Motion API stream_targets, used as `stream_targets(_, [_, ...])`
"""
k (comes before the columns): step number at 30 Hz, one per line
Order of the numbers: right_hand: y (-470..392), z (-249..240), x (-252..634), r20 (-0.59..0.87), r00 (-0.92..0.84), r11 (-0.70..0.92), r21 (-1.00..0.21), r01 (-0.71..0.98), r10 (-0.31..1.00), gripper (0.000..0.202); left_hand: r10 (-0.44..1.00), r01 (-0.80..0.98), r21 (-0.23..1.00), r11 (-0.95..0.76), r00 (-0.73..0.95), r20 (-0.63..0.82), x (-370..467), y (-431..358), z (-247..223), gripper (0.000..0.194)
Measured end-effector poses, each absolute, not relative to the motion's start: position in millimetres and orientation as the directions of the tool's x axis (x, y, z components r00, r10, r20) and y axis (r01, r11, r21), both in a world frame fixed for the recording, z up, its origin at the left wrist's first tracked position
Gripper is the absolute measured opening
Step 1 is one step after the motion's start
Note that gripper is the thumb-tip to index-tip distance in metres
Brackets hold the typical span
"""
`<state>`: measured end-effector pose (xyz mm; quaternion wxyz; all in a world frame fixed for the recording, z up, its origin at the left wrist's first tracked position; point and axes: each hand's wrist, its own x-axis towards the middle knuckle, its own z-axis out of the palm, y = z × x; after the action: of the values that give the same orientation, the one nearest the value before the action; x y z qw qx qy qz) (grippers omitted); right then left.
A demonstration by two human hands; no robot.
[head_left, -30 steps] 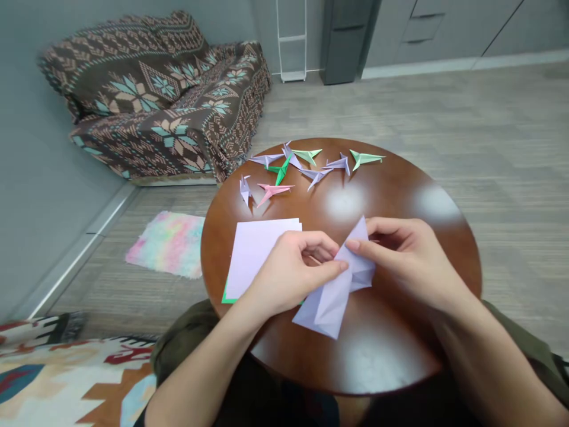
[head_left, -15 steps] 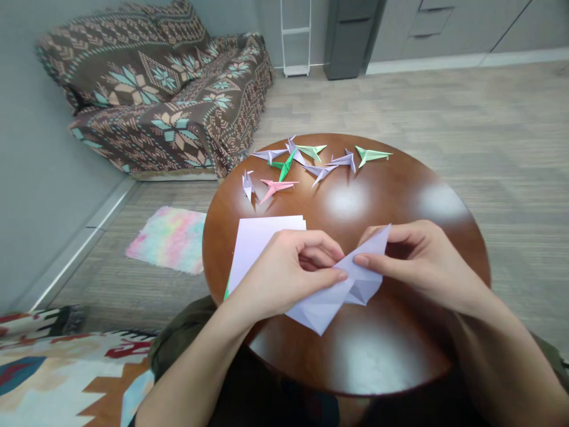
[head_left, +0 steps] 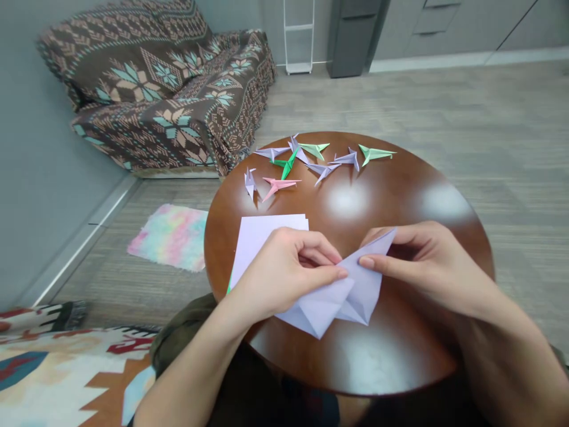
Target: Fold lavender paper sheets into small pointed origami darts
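Note:
A partly folded sheet of pale purple origami paper (head_left: 331, 299) is held between both hands above the near half of the round table. My left hand (head_left: 296, 270) pinches its left part, thumb on top and fingers curled behind. My right hand (head_left: 413, 258) grips the upper right corner between thumb and fingers. Creases and loose flaps show along the lower side of the paper. Partly behind my left wrist lies a stack of pale purple paper (head_left: 267, 237), with a green edge peeking out at its lower left.
Several folded paper cranes stand toward the table's far side, among them a pink crane (head_left: 279, 186), a green crane (head_left: 287, 163) and a light green crane (head_left: 373, 154). Beyond the brown wooden table (head_left: 400, 196) are a covered sofa (head_left: 178, 101) and a pastel rug (head_left: 171, 237).
The paper's lower flaps have spread wider apart, and its right corner has moved slightly right with my right hand. My left hand keeps nearly the same place. The view has shifted a little.

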<state>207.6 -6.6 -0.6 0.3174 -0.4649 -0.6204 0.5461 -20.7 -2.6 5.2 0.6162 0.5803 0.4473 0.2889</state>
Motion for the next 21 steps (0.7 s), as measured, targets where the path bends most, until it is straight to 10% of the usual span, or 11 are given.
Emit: stream_targets(21, [-6.9,-5.8,203.4,-0.174,-0.425,-0.113,-0.980,0.164,0.888,0.011,0.844,0.129,0.963,0.238,0.464,-0.271,-22.4,1.5,3.7,0.015])
